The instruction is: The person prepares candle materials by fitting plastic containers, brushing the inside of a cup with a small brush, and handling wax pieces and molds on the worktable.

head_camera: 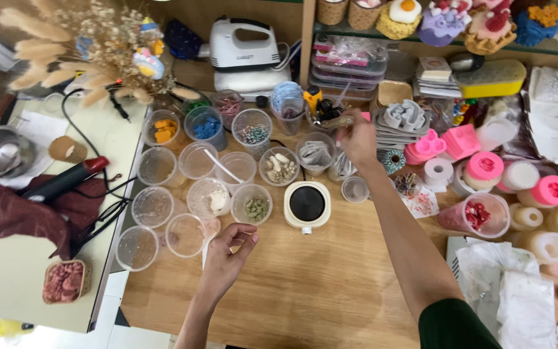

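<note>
My left hand (230, 249) hovers low over the wooden table (318, 284), fingers curled with thumb and forefinger pinched; I cannot tell whether something small sits between them. It is just below a clear cup of greenish bits (253, 205) and an empty clear cup (185, 235). My right hand (358, 139) reaches to the back of the table and grips a thin stick-like tool (330, 121) over the clear cups there. A small cream scale with a black top (307, 204) stands between the two hands.
Many clear cups (196, 160) crowd the left middle, some holding beads or coloured pieces. Pink and grey silicone moulds (450, 141) and candles (553, 191) fill the right. A black heat tool (66, 179) lies on dark red cloth; a white hand mixer (243, 45) stands behind.
</note>
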